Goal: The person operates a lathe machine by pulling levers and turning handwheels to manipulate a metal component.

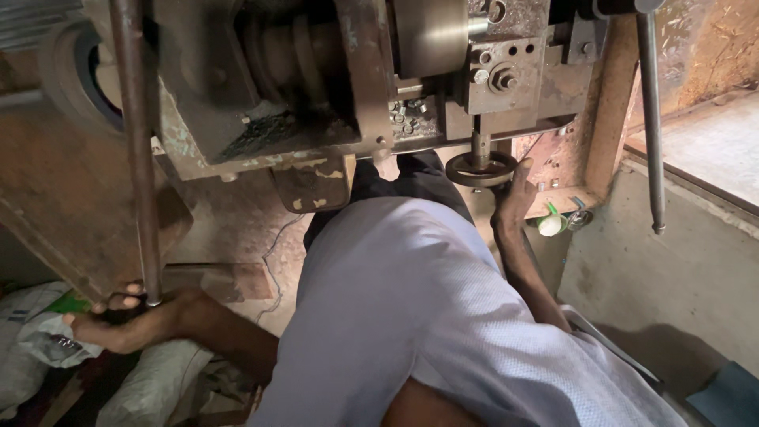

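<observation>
I look down along my body at a worn metal machine [316,87]. My left hand [130,320] is at the lower left, its fingers curled round the bottom end of a long rusty steel lever [136,142] that runs up past the machine's left side. My right hand [514,194] reaches up under the machine and grips the rim of a small dark handwheel [481,168] on a vertical shaft. My pale shirt [411,316] fills the lower middle of the view.
A second long rod [651,119] hangs at the right beside a concrete ledge [711,150]. A small white and green bottle [551,224] sits under the machine's right side. Sacks and plastic bags [47,348] lie at the lower left. A rusty plate [71,198] slopes at the left.
</observation>
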